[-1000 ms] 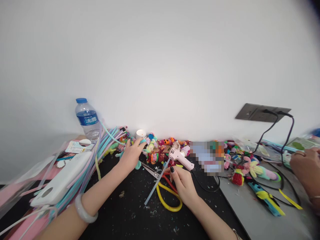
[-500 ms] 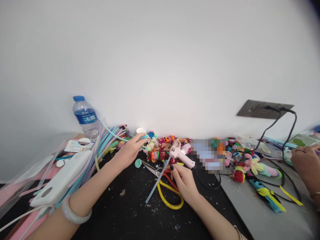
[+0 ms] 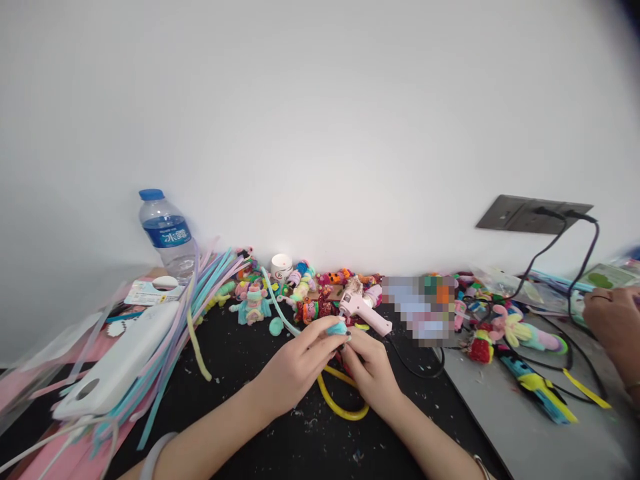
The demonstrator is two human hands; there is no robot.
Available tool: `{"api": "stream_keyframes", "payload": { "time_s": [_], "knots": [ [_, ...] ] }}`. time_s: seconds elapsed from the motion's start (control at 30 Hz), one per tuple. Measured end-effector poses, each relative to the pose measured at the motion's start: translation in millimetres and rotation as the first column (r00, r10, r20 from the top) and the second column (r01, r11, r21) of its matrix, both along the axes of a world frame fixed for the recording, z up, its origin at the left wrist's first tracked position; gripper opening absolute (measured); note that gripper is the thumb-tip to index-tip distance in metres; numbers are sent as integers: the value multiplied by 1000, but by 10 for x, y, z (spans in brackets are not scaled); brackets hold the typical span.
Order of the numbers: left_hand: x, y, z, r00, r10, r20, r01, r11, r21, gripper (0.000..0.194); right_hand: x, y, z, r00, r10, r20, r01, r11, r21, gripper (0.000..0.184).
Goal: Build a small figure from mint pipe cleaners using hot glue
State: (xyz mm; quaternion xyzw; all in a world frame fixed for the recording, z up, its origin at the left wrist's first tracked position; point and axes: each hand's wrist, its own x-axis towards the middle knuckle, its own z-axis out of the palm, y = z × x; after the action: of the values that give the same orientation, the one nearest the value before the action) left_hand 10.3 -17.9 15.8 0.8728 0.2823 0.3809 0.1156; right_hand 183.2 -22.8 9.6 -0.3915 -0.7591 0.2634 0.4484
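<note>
My left hand [image 3: 300,367] is closed on a light blue pipe cleaner [image 3: 274,297], whose fuzzy end [image 3: 337,329] shows at my fingertips while the rest trails back to the left. My right hand [image 3: 373,367] is pinched, its fingertips meeting those of the left; what they hold is hidden. Beneath both hands lie scissors with a yellow handle loop [image 3: 343,412], their blades covered by my left hand. Just behind stands a pale pink glue gun [image 3: 364,313]. A fuzzy doll in light blue [image 3: 254,303] and a small teal pompom [image 3: 276,326] lie to the left.
Pipe cleaners [image 3: 170,340] lie bundled at the left beside a white power bank-like slab [image 3: 120,360] and a water bottle [image 3: 167,230]. A paper cup [image 3: 281,267] and fuzzy figures line the wall. Cords hang from a socket [image 3: 533,215]. Another person's hand [image 3: 613,327] is far right.
My left hand has picked a light blue pipe cleaner from near the cup and brought it right and down to my right hand. The right hand has barely moved.
</note>
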Motion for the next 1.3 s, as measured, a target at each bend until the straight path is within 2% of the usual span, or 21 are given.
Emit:
{"api": "stream_keyframes", "payload": {
  "time_s": [0.1,0.17,0.27,0.33,0.43,0.57,0.67,0.8,0.87,0.93,1.0,1.03,1.1,1.2,1.3],
  "knots": [
    [-75,68,-29,985,140,97,-146,987,64,32,18,36,14,969,-92,-228,57,987,-153,20],
    [-149,122,-41,948,253,191,-266,963,46,27,32,74,21,884,-145,-445,21,962,-272,21],
    [-258,197,-83,883,389,262,-383,921,-76,23,45,128,38,709,-189,-679,-127,913,-387,23],
    [-310,238,-129,850,444,284,-395,893,-214,22,54,153,49,653,-217,-725,-210,869,-449,25],
    [-343,284,-192,794,484,368,-334,853,-401,19,76,176,42,666,-204,-717,-310,799,-515,28],
    [-304,292,-187,743,527,413,-219,774,-594,12,90,189,-11,739,-77,-669,-448,686,-573,34],
    [-256,259,-142,738,528,420,-141,729,-670,17,68,177,-49,773,-24,-633,-465,657,-593,35],
    [-223,214,-136,764,477,435,-63,726,-685,28,32,129,-50,813,-1,-583,-426,682,-595,31],
    [-214,199,-152,772,448,451,-7,715,-699,31,26,98,-33,856,3,-518,-363,717,-595,29],
    [-204,184,-157,772,416,481,69,698,-713,27,27,68,-12,929,14,-369,-236,792,-564,29],
    [-200,168,-146,787,394,476,96,683,-724,17,29,45,5,988,16,-157,-86,887,-454,28],
    [-202,161,-138,810,383,444,72,686,-724,15,30,38,12,998,11,-61,-34,924,-381,27],
    [-217,158,-126,868,370,332,-48,728,-684,19,31,30,19,997,0,74,19,966,-259,24],
    [-250,181,-138,911,380,160,-246,812,-529,15,31,30,13,988,-14,157,43,982,-185,22],
    [-272,218,-172,925,362,114,-283,859,-427,14,35,37,-8,984,-35,177,66,983,-171,22]
  ]
}}
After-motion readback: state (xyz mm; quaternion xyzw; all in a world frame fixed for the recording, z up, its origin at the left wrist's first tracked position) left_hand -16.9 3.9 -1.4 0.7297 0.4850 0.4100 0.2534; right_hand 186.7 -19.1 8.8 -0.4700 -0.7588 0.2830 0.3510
